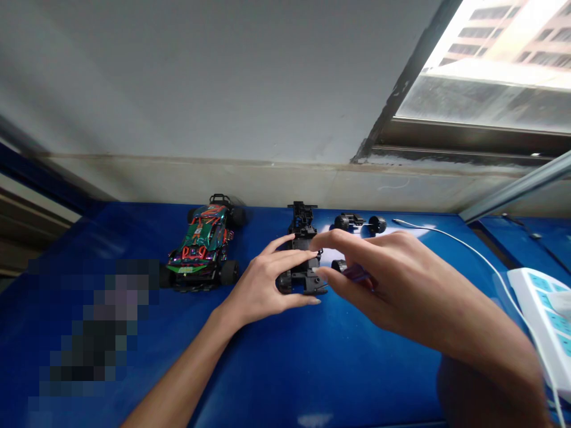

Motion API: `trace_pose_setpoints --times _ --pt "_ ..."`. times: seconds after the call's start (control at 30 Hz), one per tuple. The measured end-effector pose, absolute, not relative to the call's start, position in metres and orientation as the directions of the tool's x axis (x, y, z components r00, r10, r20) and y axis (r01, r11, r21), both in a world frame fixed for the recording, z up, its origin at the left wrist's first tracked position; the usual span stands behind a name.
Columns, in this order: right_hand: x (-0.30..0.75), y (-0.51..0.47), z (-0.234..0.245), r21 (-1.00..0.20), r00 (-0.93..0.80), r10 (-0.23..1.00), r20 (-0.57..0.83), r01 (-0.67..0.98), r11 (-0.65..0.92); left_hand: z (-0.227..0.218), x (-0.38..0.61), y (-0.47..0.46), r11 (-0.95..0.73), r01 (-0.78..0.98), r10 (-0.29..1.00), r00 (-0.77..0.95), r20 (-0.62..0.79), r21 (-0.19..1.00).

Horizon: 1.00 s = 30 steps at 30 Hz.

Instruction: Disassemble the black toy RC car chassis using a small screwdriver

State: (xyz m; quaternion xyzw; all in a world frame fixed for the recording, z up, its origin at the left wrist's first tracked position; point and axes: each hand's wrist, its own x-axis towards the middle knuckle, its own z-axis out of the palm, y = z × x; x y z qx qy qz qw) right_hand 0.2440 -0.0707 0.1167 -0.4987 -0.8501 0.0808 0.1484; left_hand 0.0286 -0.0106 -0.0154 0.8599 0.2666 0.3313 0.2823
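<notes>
A black toy-car chassis (303, 238) lies lengthwise on the blue table (285, 368), without its body shell. My left hand (267, 282) rests on its near left side, fingers laid over the frame and thumb by the rear wheel. My right hand (379, 273) comes in from the right, its fingers pinched together over the chassis's near end, with a small purple-handled tool (357, 274) showing under them. A finished toy car (203, 246) with a green and red shell stands to the left of my left hand.
A black axle piece with two wheels (360, 223) lies behind my right hand. A white cable (450, 238) runs to a white power strip (546, 315) at the right edge. A blurred-out patch covers the table's left. A wall and a window stand behind.
</notes>
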Motion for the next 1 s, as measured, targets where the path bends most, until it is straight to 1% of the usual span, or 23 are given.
trace_pose_setpoints --times 0.03,0.17,0.33,0.43,0.5,0.67,1.0 --pt "0.2443 -0.0701 0.1157 -0.291 -0.465 0.866 0.185 0.816 0.500 -0.0155 0.0287 -0.0107 -0.697 0.276 0.649 0.635 0.419 0.662" --pt "0.2450 -0.0688 0.1157 -0.374 -0.488 0.846 0.214 0.759 0.532 -0.0156 0.0288 -0.0107 -0.697 0.289 0.657 0.624 0.422 0.657" --pt "0.2455 -0.0705 0.1219 -0.404 -0.493 0.839 0.231 0.736 0.543 -0.0160 0.0292 -0.0107 -0.696 0.285 0.654 0.632 0.416 0.660" --pt "0.2467 -0.0716 0.1234 -0.422 -0.477 0.837 0.269 0.723 0.547 -0.0164 0.0293 -0.0109 -0.697 0.294 0.657 0.628 0.417 0.655" --pt "0.2471 -0.0717 0.1225 -0.418 -0.475 0.839 0.267 0.727 0.545 -0.0167 0.0292 -0.0111 -0.696 0.294 0.658 0.626 0.418 0.655" --pt "0.2456 -0.0697 0.1181 -0.402 -0.497 0.841 0.214 0.740 0.540 -0.0170 0.0295 -0.0113 -0.691 0.274 0.647 0.647 0.403 0.669" --pt "0.2459 -0.0703 0.1173 -0.385 -0.492 0.836 0.242 0.742 0.548 -0.0199 0.0289 -0.0103 -0.690 0.267 0.645 0.649 0.404 0.673"
